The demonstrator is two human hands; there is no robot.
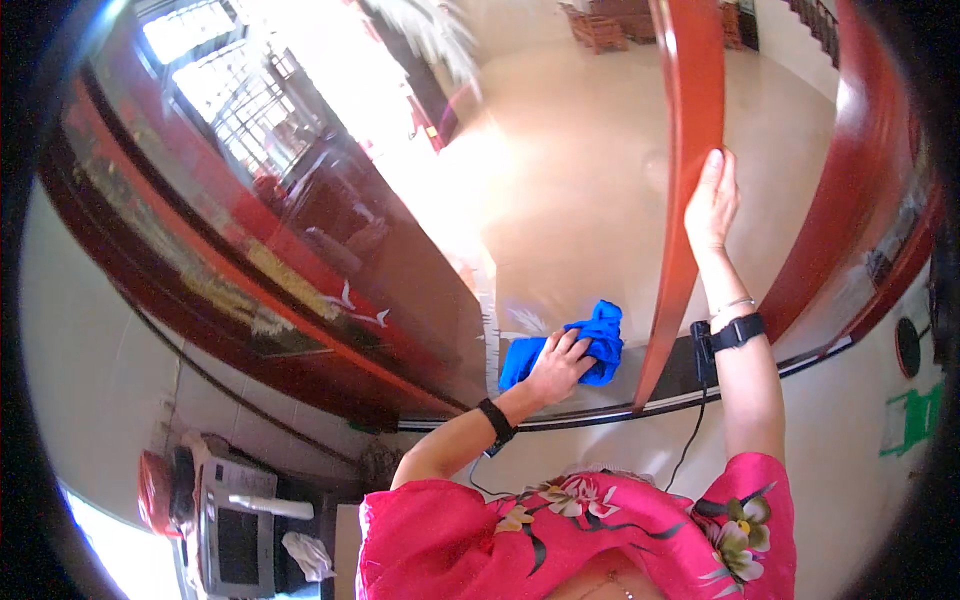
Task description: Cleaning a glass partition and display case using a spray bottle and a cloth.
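A bunched blue cloth (pixel 602 341) lies under my left hand (pixel 561 367), whose fingers press it against a sliding door's glass panel (pixel 525 300) with white etched patterns. Farther right, my right hand (pixel 712 202) rests on the edge of a reddish-brown door frame (pixel 694 97), fingers along its side; the thumb is partly hidden. Both wrists wear black straps, and a black device with a cable sits at the right one.
A floor track (pixel 600 418) runs below the door. Decorated glass panels (pixel 277 277) stand at left. A microwave oven (pixel 238 536) and a crumpled white cloth (pixel 309 556) are at lower left. Wooden furniture (pixel 596 26) stands beyond the doorway.
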